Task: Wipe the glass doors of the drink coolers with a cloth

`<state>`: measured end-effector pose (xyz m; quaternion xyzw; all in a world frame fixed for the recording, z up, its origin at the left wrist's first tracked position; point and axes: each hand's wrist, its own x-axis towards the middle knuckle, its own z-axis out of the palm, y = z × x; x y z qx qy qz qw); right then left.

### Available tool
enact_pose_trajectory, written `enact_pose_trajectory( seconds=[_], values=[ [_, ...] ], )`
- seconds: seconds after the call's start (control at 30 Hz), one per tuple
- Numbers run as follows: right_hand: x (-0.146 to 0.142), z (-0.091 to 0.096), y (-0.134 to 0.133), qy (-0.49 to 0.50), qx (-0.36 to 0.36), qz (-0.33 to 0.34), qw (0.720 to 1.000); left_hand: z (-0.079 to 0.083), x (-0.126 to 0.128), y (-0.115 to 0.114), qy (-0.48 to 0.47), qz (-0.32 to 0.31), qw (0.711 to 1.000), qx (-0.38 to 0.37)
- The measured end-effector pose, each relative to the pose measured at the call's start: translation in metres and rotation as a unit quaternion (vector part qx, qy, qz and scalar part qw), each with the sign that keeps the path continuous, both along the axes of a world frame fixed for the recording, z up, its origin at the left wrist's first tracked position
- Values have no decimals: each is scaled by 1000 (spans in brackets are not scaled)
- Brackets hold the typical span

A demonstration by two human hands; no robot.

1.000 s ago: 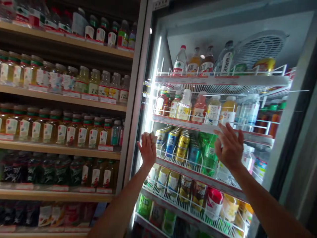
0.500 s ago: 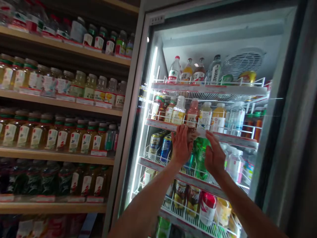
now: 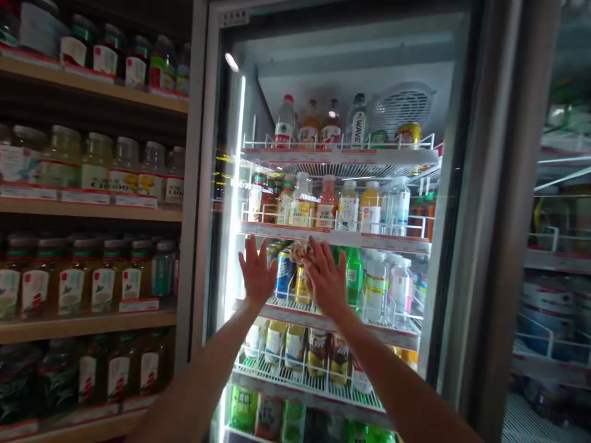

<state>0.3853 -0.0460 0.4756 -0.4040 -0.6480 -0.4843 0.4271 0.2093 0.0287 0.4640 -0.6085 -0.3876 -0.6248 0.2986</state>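
Note:
My left hand [image 3: 257,271] is raised to the glass door [image 3: 355,67] of a lit drinks cooler, fingers spread and nothing held. To its right, my right hand [image 3: 327,277] lies nearly flat at the glass, fingers stretched up and left. A crumpled, pale brownish cloth [image 3: 301,252] shows under and beside its fingertips, pressed toward the door. Behind the glass, at hand height, stand a blue can [image 3: 284,275], a gold can [image 3: 302,288] and a green bottle [image 3: 354,278]. My right hand partly hides that shelf.
Wooden shelves [image 3: 92,319] with rows of bottled drinks stand on the left. The cooler's metal frame [image 3: 196,178] borders them. Inside, wire shelves [image 3: 341,155] carry bottles and cans. Another cooler [image 3: 558,258] stands at the far right.
My view has swung right. My hands have moved apart and leftward across the door. The cloth, earlier between both hands beside my left, is now at my right fingertips.

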Motion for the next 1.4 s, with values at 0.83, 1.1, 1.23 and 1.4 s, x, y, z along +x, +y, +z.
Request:
enact_pose_trajectory(
  seconds=[0.83,1.1,1.23,1.4],
  values=[
    [89,7,-19,219,146,-123,957,0,3,0,6,18,999,31],
    [61,25,-13,2,93,-66,993,-2,-3,4,20,35,999,36],
    [119,66,-25,227,191,-101,950,-2,-2,5,23,42,998,44],
    [61,83,-4,112,161,-56,979,-2,-3,4,28,48,998,41]
  ],
)
